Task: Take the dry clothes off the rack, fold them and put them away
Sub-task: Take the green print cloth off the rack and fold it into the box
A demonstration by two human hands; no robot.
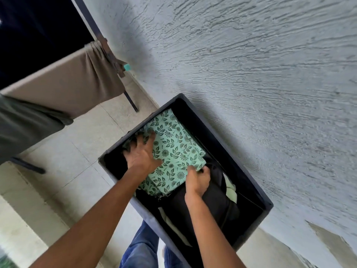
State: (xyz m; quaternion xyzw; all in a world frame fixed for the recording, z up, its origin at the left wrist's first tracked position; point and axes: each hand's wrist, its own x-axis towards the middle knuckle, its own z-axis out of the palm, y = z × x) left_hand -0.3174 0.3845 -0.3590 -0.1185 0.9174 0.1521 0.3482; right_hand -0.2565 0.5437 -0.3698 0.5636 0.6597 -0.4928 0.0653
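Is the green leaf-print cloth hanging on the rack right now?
No, the green leaf-print cloth lies folded in the dark box, with the left hand pressing flat on it and the right hand gripping its edge.

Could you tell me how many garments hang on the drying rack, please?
2: a tan cloth at the end of the rack, a dark green garment beside it. More may be off-frame.

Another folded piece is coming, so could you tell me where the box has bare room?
The box looks bare at its right end, between black garment and end wall, and in the corner beside the left hand. Crowded middle: green cloth, right hand gripping its edge.
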